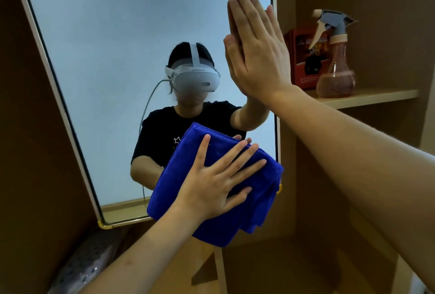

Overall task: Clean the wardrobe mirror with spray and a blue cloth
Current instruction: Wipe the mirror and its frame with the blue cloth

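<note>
Hiding the mirror's (pixel 117 70) corner, blue cloth (pixel 247 199) under flat left hand (pixel 211 183) (right hand (pixel 256 58) flat too).

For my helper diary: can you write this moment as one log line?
left hand presses blue cloth on mirror | right hand flat on mirror | spray bottle on shelf

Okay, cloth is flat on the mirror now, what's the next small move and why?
Probably sweep the blue cloth up and leftward: the left hand presses it at the mirror's lower right corner, the right hand braces the edge, and the glass above is uncovered.
</note>
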The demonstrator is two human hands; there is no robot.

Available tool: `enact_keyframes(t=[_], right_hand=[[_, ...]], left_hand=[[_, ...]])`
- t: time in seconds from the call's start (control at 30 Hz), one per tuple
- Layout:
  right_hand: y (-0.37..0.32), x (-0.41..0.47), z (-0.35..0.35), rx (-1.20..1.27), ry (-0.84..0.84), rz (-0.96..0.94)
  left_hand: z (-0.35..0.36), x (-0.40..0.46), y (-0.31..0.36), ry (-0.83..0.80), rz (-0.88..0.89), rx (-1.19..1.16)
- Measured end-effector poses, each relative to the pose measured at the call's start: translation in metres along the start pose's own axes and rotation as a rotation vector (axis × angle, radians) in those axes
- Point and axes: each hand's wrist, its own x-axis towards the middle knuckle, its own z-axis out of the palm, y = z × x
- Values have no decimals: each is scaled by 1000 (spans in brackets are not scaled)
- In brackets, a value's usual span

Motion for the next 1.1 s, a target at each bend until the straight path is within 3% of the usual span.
enact_keyframes(t=[0.53,0.73,0.93,1.03,1.1], right_hand=[[2,0,-1,0,-9,-4],[3,-2,-1,-2,-5,-5],[2,-1,-1,-1,-13,0],[2,-1,-1,-1,-20,-1],[3,-1,-2,3,-22,-1]], left_hand=[[2,-92,-67,148,-419,94],[-17,-64,-97,157,-446,51],[-54,7,-151,160,-615,11],[-45,8,-127,162,-585,29],[-32,-2,-99,149,-459,39]])
